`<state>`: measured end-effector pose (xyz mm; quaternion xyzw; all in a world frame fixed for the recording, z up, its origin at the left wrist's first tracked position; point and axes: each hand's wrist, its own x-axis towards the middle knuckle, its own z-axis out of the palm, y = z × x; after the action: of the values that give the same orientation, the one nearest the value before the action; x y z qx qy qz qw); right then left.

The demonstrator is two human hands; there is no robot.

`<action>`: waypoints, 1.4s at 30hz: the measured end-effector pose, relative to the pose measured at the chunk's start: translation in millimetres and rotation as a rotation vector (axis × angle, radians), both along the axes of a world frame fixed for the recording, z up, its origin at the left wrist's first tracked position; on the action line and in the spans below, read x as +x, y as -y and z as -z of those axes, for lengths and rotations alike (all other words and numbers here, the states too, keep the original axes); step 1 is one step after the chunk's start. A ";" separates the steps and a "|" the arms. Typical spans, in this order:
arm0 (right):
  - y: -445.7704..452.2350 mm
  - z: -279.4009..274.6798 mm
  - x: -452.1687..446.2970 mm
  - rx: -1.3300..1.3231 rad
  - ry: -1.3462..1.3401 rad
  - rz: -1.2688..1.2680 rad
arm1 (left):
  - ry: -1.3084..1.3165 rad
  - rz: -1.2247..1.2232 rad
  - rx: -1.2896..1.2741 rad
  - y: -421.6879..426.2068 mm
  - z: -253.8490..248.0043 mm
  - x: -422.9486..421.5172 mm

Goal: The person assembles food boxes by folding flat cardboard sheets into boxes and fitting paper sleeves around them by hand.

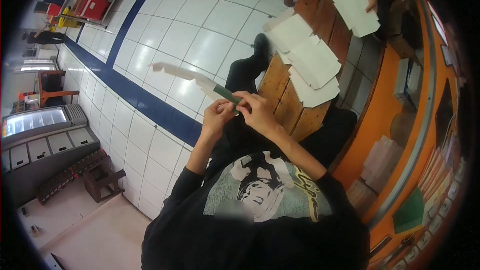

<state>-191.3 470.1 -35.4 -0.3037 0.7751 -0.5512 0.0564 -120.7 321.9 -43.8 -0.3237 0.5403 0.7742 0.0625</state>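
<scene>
In the middle of the head view, a green and white folded cardboard piece (223, 91) is held up at a slant, its pale strip reaching toward the upper left. My left hand (218, 115) pinches its lower end, fingers closed. Right beside it, my right hand (256, 112) is closed on the same end, its fingertips almost touching those of the left. To the right, flat white cardboard pieces (314, 62) lie overlapping on a wooden bench (284, 81).
At the upper right another person's hand (371, 3) holds a white cardboard sheet (345, 1). An orange shelf unit (382, 120) with stacked cartons runs down the right. A brown stool (101, 181) and a fridge (37, 122) stand left. A distant person (47, 37) is at upper left.
</scene>
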 end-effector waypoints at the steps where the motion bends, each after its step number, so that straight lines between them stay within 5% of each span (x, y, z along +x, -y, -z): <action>1: 0.3 0.9 -1.8 -0.003 0.099 -0.001 | -0.004 0.004 0.001 -2.1 0.9 0.9; 14: -1.1 12.8 0.6 -0.084 0.296 0.043 | -0.084 -0.035 0.017 -13.8 22.4 13.1; 42: -37.5 6.5 7.1 0.020 0.193 -0.008 | -0.035 -0.026 0.122 -35.8 36.5 15.3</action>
<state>-184.2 507.6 -41.9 -0.2514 0.7702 -0.5701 0.1360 -105.4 357.7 -80.3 -0.3130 0.4889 0.8118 0.0624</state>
